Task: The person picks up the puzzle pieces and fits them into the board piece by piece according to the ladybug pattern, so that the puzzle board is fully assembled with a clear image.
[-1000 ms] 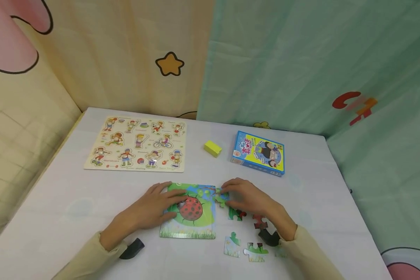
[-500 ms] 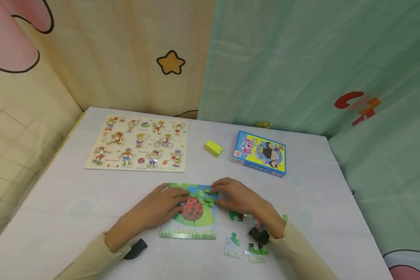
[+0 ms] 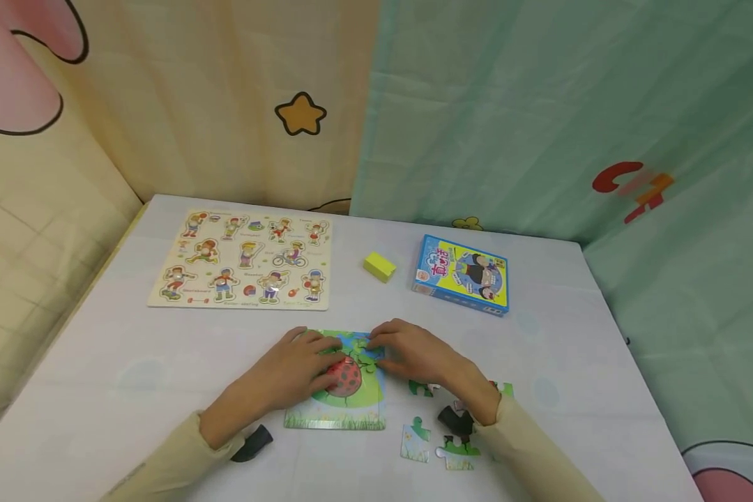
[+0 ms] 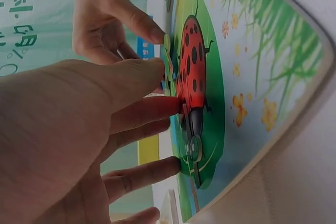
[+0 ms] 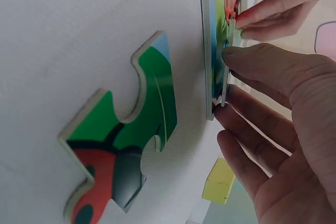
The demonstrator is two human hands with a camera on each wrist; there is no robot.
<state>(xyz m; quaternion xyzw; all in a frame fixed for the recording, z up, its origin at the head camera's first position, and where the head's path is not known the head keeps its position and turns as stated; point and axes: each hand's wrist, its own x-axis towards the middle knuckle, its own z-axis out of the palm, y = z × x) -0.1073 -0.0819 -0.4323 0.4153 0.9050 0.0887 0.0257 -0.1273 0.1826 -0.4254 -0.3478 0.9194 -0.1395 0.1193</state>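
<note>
A square puzzle board [image 3: 334,417] with a ladybug picture lies on the table between both hands. My right hand [image 3: 414,352] pinches a green-and-blue jigsaw piece [image 5: 229,77] between thumb and fingers, flat over the board's upper right part. Reaching from the other side, my left hand [image 3: 288,369] has its fingers spread over the upper left of the board. In the left wrist view its fingertips [image 4: 170,106] meet the board around the ladybug's head, and its thumb is beside the held piece. The right forearm hides some loose pieces.
Loose jigsaw pieces lie right of the board: a grass-and-sky one [image 3: 416,446], a green one [image 3: 458,457] and a green-and-red one [image 5: 152,87]. Farther back are a wooden sports-figure board [image 3: 238,258], a yellow block [image 3: 379,266] and a blue box [image 3: 461,275].
My right hand has moved left, bringing the jigsaw piece from beside the board's right edge to over its upper right. The left hand has shifted slightly right across the board.
</note>
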